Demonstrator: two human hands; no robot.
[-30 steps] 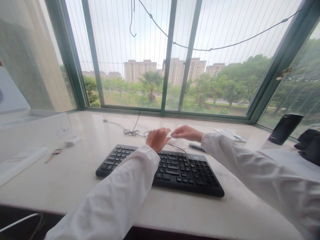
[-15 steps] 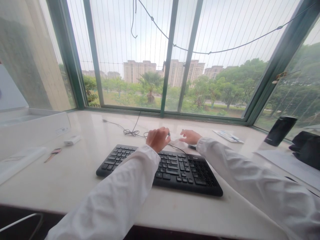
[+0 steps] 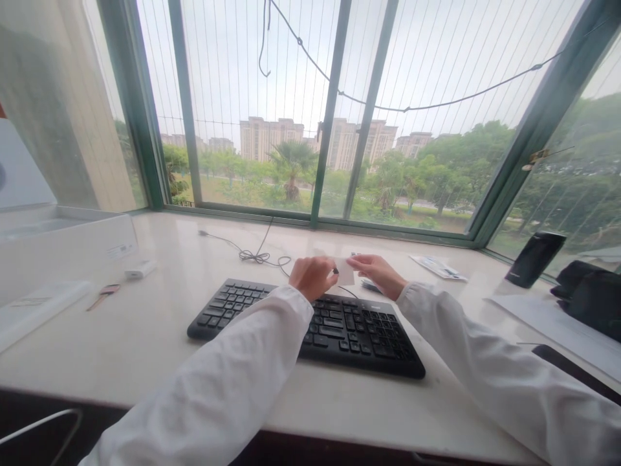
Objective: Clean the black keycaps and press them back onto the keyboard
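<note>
Just behind the black keyboard (image 3: 334,330), my left hand (image 3: 310,277) is closed in a pinch on a small black piece (image 3: 336,270), too small to name. My right hand (image 3: 378,275) faces it, thumb and fingers closed on the edge of a thin, translucent whitish sheet (image 3: 346,272). The sheet stands up between the two hands, close to the left fingertips; I cannot tell whether they touch it. Under my right hand lies a dark object (image 3: 369,285), mostly hidden. My left forearm passes over the keyboard and covers some keys.
A coiled cable (image 3: 255,256) runs behind the keyboard. To the left are a key (image 3: 103,296), a white adapter (image 3: 140,269) and a white box (image 3: 111,239). A printed packet (image 3: 439,267), a black upright object (image 3: 535,259) and a black cloth-like item (image 3: 592,298) are to the right.
My right hand has lifted the translucent sheet from the table and holds it upright. My left hand has shifted slightly right and lower, closer to the sheet, still pinching the black piece.
</note>
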